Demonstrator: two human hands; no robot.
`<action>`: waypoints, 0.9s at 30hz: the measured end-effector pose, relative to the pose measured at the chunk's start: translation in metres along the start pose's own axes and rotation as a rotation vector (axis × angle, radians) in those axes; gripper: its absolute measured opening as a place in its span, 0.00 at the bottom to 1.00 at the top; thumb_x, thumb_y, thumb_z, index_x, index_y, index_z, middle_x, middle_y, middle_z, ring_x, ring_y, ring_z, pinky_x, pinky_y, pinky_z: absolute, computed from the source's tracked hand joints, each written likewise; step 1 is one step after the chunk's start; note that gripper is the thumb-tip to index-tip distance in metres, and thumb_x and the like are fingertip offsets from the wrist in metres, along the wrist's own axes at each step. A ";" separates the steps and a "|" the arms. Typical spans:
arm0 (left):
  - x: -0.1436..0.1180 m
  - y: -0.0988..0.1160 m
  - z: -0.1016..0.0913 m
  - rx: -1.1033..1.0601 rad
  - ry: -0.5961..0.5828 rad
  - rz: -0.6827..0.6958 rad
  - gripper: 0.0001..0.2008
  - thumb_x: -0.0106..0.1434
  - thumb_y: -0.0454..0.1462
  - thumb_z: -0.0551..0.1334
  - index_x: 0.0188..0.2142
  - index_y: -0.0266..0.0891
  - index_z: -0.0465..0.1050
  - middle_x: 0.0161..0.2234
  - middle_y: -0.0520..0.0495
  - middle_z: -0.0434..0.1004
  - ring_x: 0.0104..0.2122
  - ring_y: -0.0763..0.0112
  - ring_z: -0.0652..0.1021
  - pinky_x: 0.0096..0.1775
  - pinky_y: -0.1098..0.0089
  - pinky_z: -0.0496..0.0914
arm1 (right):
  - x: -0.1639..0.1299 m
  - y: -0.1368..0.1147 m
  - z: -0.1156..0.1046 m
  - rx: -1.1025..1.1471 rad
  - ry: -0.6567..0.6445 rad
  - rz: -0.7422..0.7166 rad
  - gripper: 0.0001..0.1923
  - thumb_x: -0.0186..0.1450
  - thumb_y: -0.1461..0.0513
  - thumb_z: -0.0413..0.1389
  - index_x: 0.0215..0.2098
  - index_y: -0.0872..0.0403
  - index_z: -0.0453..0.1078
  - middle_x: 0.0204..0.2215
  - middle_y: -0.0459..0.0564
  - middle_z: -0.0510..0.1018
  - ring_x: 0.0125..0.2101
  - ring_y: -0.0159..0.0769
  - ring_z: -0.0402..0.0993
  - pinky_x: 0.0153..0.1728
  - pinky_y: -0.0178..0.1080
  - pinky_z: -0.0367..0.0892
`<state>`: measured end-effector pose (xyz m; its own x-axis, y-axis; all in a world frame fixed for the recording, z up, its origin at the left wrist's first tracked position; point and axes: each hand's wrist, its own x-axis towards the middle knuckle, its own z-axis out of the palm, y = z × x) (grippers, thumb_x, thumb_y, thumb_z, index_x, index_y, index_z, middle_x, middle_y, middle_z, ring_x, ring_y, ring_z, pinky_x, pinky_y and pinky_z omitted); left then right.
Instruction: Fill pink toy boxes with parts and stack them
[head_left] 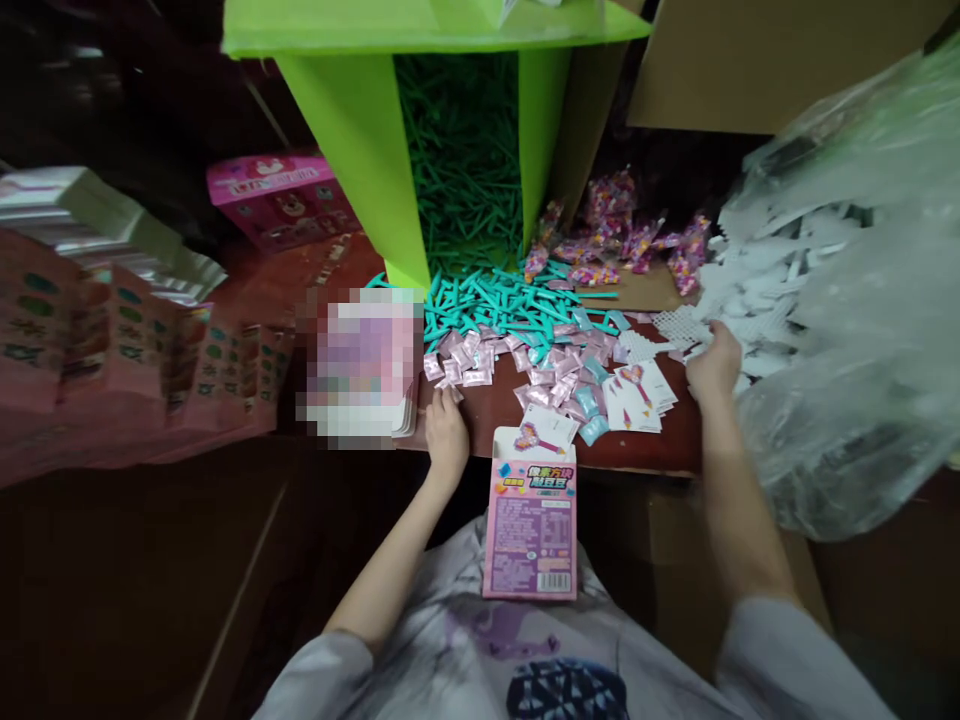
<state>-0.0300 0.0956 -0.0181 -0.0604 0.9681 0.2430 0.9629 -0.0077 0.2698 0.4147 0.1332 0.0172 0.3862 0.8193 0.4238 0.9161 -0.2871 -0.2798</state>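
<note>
The left hand (447,432) rests at the near edge of the dark red tabletop (660,445), fingers curled over a few small pink sachets (463,362); whether it grips one cannot be told. The right hand (714,364) reaches to the right edge of the tabletop, fingers bent down onto the white grid pieces (679,325) that spill from a large clear plastic bag (847,300); its grasp is hidden, so I cannot tell if it holds any.

Between the hands, an open pink box (531,525) leans against the tabletop edge above the person's lap, its flap up. Its back carries yellow and white Chinese characters on a dark banner, a table of fine print too small to read, and a barcode at the lower right corner.

Just beyond it lie white cards (637,395) printed with a pink heart wand. Further back, teal sticks (510,300) pour from a green carton (360,150), and bags of coloured beads (630,235) sit to their right. On the left stand stacks of pink packets (112,350) with green lettering, unreadable, and a pink box with a bear picture (281,198).
</note>
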 end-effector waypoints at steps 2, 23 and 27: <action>0.002 -0.001 0.000 0.046 0.000 0.050 0.22 0.65 0.27 0.43 0.56 0.26 0.62 0.52 0.27 0.67 0.43 0.54 0.72 0.45 0.56 0.68 | 0.027 0.011 0.005 -0.158 -0.143 -0.107 0.32 0.55 0.65 0.58 0.58 0.62 0.59 0.54 0.67 0.65 0.51 0.51 0.60 0.51 0.54 0.55; 0.047 -0.020 0.016 -0.084 -0.035 0.242 0.15 0.68 0.33 0.46 0.43 0.31 0.70 0.45 0.33 0.71 0.45 0.54 0.69 0.47 0.58 0.63 | 0.114 -0.093 0.018 0.374 -0.116 -0.129 0.14 0.61 0.64 0.49 0.43 0.59 0.68 0.38 0.55 0.75 0.41 0.39 0.69 0.44 0.40 0.63; 0.061 -0.012 0.014 -0.169 0.000 0.176 0.17 0.69 0.36 0.45 0.33 0.34 0.70 0.31 0.39 0.73 0.36 0.60 0.73 0.41 0.63 0.64 | 0.130 -0.140 0.059 0.483 -0.280 0.231 0.14 0.63 0.57 0.49 0.30 0.59 0.69 0.26 0.52 0.74 0.33 0.39 0.71 0.35 0.37 0.66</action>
<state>-0.0418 0.1587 -0.0199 0.1043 0.9482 0.2999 0.9007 -0.2180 0.3757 0.3307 0.3093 0.0612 0.4659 0.8811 0.0806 0.6341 -0.2690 -0.7249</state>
